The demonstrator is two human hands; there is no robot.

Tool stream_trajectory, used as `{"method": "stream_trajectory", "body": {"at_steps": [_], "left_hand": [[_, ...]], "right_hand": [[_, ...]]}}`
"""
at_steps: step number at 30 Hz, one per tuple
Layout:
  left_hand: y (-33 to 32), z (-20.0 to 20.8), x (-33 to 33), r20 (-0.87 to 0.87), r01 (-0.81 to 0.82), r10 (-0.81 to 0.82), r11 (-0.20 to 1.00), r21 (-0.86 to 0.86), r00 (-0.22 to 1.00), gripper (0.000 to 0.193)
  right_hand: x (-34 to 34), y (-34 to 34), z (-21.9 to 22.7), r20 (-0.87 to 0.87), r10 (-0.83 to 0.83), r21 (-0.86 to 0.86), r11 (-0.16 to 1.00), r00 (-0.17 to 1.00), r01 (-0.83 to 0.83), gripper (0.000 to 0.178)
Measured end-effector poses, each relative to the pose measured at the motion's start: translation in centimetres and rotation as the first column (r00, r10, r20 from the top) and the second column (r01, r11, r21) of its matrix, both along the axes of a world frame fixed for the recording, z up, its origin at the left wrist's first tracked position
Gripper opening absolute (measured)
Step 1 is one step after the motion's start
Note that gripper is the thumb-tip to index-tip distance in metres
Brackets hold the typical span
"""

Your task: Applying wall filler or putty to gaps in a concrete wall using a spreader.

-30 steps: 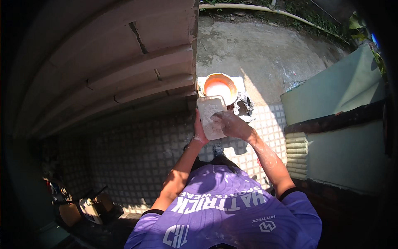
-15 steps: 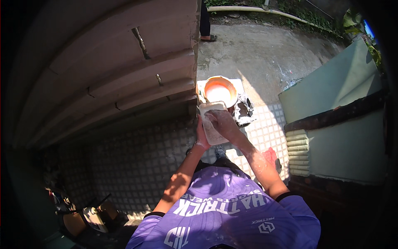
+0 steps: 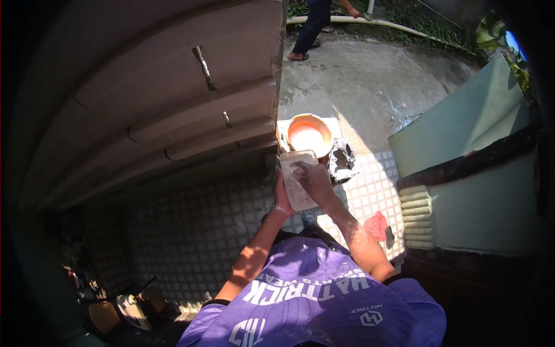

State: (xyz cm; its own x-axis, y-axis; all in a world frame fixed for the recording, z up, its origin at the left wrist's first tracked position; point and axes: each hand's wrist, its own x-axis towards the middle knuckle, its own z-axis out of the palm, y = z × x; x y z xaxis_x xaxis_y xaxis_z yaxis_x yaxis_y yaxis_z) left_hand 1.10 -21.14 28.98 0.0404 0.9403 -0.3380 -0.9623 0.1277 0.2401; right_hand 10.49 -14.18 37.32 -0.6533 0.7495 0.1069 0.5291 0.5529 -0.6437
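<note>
My left hand (image 3: pixel 281 194) grips the left side of a whitish rectangular tray (image 3: pixel 292 188), tilted in front of my waist. Over the tray, my right hand (image 3: pixel 315 180) has its fingers bent and drawn together against the inside; whatever they may hold is hidden. Pale smears mark both forearms and the right hand. Just beyond the tray's far edge stands an orange bucket (image 3: pixel 310 117) with pinkish-white stuff in it. A crumpled black plastic bag (image 3: pixel 343 162) lies beside the bucket, on its right.
A large panelled surface (image 3: pixel 144 87) rises close on my left. To the right are a pale green wall (image 3: pixel 474 214) and a red cloth (image 3: pixel 377 224) on the tiled floor (image 3: pixel 370 179). Another person's legs (image 3: pixel 312 26) show on the concrete ahead, near a long pipe (image 3: pixel 399 26).
The tray and both hands have shifted slightly down in the picture, with the right hand still over the tray. The other person has stepped further into view from behind the panelled surface.
</note>
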Motion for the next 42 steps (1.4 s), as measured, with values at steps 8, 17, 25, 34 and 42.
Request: {"method": "stream_trajectory", "body": {"at_steps": [8, 17, 25, 34, 42], "left_hand": [[-0.3, 1.0, -0.1, 0.010, -0.031, 0.031, 0.999, -0.028, 0.999, 0.077], [-0.3, 0.9, -0.7, -0.056, -0.020, 0.020, 1.000, 0.011, 0.998, 0.081], [-0.8, 0.6, -0.9, -0.018, -0.010, 0.010, 1.000, 0.021, 1.000, 0.083], [-0.8, 0.6, -1.2, -0.038, -0.038, 0.039, 0.999, 0.024, 0.999, 0.079], [-0.8, 0.6, -1.4, -0.056, -0.050, 0.050, 0.999, 0.003, 0.997, 0.079]], "right_hand": [[-0.1, 0.1, -2.2, -0.166, 0.037, 0.142, 0.990, 0.985, -0.013, 0.031], [-0.7, -0.5, 0.1, -0.106, -0.003, -0.135, 0.991, 0.994, -0.011, 0.034], [-0.3, -0.1, -1.4, -0.299, 0.132, 0.266, 0.963, 0.945, -0.050, 0.027], [-0.1, -0.7, -0.8, -0.303, 0.051, 0.143, 0.990, 0.951, -0.008, 0.024], [0.4, -0.9, -0.9, -0.305, 0.093, 0.147, 0.988, 0.948, -0.049, 0.027]]}}
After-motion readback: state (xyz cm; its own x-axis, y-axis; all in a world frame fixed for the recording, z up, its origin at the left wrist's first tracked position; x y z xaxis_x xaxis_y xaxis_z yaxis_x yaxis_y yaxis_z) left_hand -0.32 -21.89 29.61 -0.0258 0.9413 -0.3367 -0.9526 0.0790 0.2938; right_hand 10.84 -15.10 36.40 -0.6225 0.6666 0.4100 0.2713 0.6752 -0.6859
